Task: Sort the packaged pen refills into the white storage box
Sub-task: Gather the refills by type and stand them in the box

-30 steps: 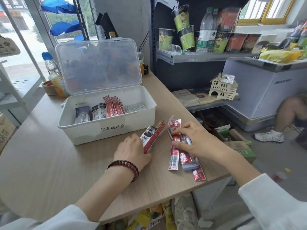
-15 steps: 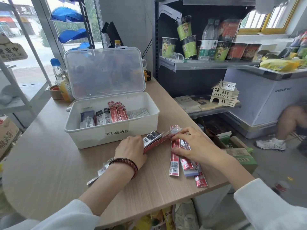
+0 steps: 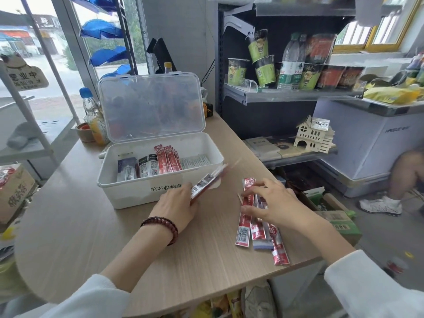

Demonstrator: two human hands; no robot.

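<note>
The left hand (image 3: 176, 207) is curled around a small bundle (image 3: 207, 181) of refill packs, gripping its lower end. The bundle tilts up and to the right. Its upper end is blurred and lies in front of the front right corner of the box (image 3: 128, 193). The bundle is off the table (image 3: 68, 226) and has not entered the box. A beaded bracelet (image 3: 160, 227) sits on the left wrist.

The right hand (image 3: 275, 203) lies palm down over the loose packs (image 3: 244, 226) on the table, to the right of the box and well apart from it. Its fingers are slightly bent and spread. The thumb and index finger touch the leftmost red pack. Whether they pinch that pack or only rest on it cannot be determined. The loose packs lie roughly parallel, side by side and partly overlapping, with their lower ends fanned toward the near table edge.

The box stands on the table with its clear lid (image 3: 151, 109) raised upright at the rear. A printed label is on the front wall. Inside, sorted packs (image 3: 160, 161) stand in groups: dark ones at the left, black-and-white ones next, red ones in the middle, pale ones at the right.

A bottle (image 3: 94, 120) stands behind the box at its left. A shelf (image 3: 291, 94) of cups and bottles is at the right.
</note>
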